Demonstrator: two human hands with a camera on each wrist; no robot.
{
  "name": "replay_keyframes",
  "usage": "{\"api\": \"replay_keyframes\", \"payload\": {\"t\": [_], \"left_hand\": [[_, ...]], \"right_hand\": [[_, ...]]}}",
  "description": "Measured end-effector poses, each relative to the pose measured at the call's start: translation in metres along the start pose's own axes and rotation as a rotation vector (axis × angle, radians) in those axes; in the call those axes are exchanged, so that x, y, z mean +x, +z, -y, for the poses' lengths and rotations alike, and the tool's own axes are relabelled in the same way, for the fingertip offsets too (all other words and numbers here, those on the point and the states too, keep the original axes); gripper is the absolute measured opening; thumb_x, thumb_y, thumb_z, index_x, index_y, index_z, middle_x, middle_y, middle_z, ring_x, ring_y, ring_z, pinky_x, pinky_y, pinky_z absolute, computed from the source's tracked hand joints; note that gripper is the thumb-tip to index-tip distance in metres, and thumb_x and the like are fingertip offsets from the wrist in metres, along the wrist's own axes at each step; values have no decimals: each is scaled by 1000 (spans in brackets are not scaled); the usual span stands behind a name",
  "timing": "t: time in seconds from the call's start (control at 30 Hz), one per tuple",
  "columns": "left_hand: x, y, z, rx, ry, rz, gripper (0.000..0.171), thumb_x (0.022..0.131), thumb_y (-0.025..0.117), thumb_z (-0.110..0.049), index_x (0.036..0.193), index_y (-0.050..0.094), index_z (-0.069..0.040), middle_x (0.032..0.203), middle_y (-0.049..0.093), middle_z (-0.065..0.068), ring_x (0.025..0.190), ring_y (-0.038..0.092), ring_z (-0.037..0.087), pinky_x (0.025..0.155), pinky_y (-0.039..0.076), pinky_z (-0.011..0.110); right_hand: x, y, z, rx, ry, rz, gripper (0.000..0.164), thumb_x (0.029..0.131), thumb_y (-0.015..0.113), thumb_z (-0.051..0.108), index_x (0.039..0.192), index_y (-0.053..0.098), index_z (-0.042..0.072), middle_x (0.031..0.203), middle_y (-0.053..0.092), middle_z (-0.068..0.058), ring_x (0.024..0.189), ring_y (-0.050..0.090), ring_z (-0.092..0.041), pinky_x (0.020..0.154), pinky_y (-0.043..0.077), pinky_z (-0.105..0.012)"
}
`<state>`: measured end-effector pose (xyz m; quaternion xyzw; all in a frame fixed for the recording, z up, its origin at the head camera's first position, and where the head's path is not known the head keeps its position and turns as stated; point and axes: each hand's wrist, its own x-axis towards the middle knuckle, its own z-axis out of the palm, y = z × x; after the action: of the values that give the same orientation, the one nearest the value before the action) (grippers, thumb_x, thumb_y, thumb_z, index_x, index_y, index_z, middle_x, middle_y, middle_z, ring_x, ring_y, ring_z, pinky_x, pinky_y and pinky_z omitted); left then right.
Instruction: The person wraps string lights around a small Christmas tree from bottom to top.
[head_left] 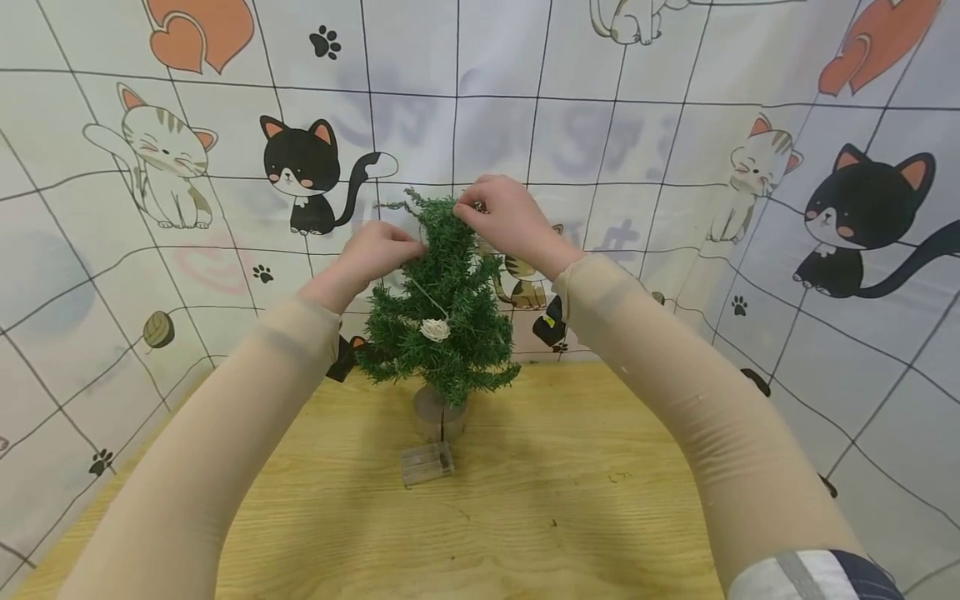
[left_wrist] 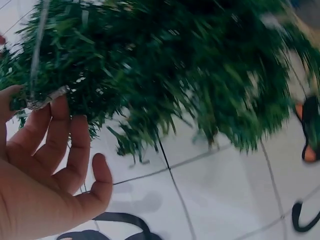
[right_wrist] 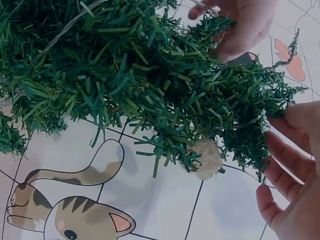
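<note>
A small green artificial Christmas tree [head_left: 450, 292] stands upright on a round base [head_left: 429, 412]. At its upper left, my left hand [head_left: 375, 250] pinches a thin clear wire [left_wrist: 37, 55] with a silvery bit at the fingertips. My right hand [head_left: 510, 218] is at the treetop, thumb and index finger pinching the green tip on the right; its other fingers are spread beside the branches. Midway down the front hangs a white woven ball [head_left: 435, 331], with a thin strand running above it. Another pale ball [right_wrist: 206, 159] shows among the branches in the right wrist view.
A small greyish slatted block [head_left: 427, 463] lies on the wooden table [head_left: 570, 483] in front of the base. Dark crumbs are scattered nearby. A cat-printed cloth [head_left: 480, 108] hangs close behind the tree and along both sides.
</note>
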<state>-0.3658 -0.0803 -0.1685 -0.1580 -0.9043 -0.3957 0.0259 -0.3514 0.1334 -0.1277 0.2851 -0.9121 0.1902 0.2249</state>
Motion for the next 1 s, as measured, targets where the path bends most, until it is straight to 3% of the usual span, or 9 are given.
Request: {"api": "replay_keyframes", "payload": {"t": [0.13, 0.27, 0.37, 0.5, 0.67, 0.83, 1.0], "left_hand": [[3, -1, 0, -155, -66, 48, 40, 98, 52, -36, 119, 68, -6, 131, 51, 8, 117, 45, 26, 97, 39, 52], [0, -1, 0, -156, -58, 73, 44, 96, 55, -42, 118, 66, -5, 139, 47, 7, 129, 40, 27, 101, 36, 53], [-3, 0, -2, -53, 1, 64, 44, 92, 62, -45, 108, 64, -5, 128, 54, 8, 119, 48, 28, 96, 40, 49], [-8, 1, -4, 200, 72, 27, 42, 88, 66, -47, 103, 62, -8, 106, 60, 8, 93, 55, 27, 81, 45, 44], [-13, 0, -5, 460, 107, -12, 51, 87, 65, -51, 120, 65, -12, 117, 65, 8, 96, 61, 27, 81, 47, 48], [-16, -2, -3, 529, 116, -17, 58, 86, 65, -56, 124, 64, -12, 119, 65, 8, 94, 63, 28, 81, 48, 50], [-18, -4, -2, 504, 128, -31, 58, 84, 64, -59, 119, 67, -13, 111, 67, 6, 86, 63, 24, 76, 48, 45]], "right_hand": [[0, 0, -1, -3, -5, -2, 25, 101, 55, 25, 111, 72, 10, 117, 63, -5, 99, 54, -20, 86, 43, -36], [0, 1, -3, -5, -8, -1, 25, 101, 55, 25, 111, 72, 10, 116, 63, -5, 100, 54, -20, 87, 43, -37], [1, 1, -4, -7, -12, -5, 25, 101, 55, 25, 111, 72, 10, 116, 63, -5, 104, 54, -20, 89, 43, -36], [-1, 1, -4, 4, -26, -17, 25, 101, 54, 26, 110, 72, 11, 115, 63, -4, 103, 54, -19, 88, 43, -36], [-3, 3, -5, 49, -26, -50, 26, 101, 52, 26, 112, 71, 11, 113, 62, -4, 92, 52, -18, 83, 42, -35], [-4, 8, -9, 82, -26, -79, 28, 101, 52, 28, 114, 70, 10, 114, 62, -4, 92, 52, -18, 83, 42, -35], [-6, 10, -11, 101, -40, -115, 27, 101, 54, 27, 113, 71, 9, 114, 62, -5, 99, 54, -20, 86, 43, -34]]}}
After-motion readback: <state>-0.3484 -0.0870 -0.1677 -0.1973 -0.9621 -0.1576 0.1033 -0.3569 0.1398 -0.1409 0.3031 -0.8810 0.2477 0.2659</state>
